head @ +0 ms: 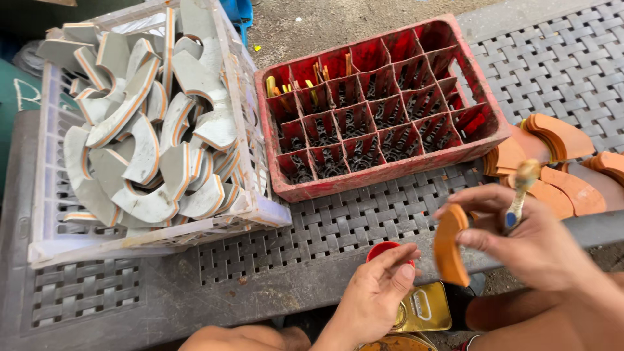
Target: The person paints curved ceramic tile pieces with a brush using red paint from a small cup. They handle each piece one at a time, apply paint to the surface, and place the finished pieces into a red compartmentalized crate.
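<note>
Here the right hand (533,240) is holding up a curved orange piece (450,246), a crescent-shaped slab with a flat matte face and a paler cut edge. It is standing almost upright, its long axis running top to bottom with a slight lean, the upper end bending toward the red crate and the lower end pointing down toward the person's knees. The thumb and forefinger are pinching its right edge, while the other fingers are curling around a thin brush-like stick (520,192) with a pale smeared tip and a blue band near the grip; the stick is pointing up and a little to the right. The piece is hanging in the air above the near edge of the grey woven-pattern surface (325,227), just right of the left hand.

The left hand (377,292) is resting with fingers lying loosely together over a small red round lid or can top (383,249), the fingertips touching it; below the hand a gold rectangular tin (426,309) is showing.

A red divided crate (383,104) is sitting further back, a few yellow and orange sticks standing in its far-left cells. A white basket (247,195) on the left is holding grey curved pieces (143,149) edged in orange. More orange pieces (559,162) are lying stacked on the right.
</note>
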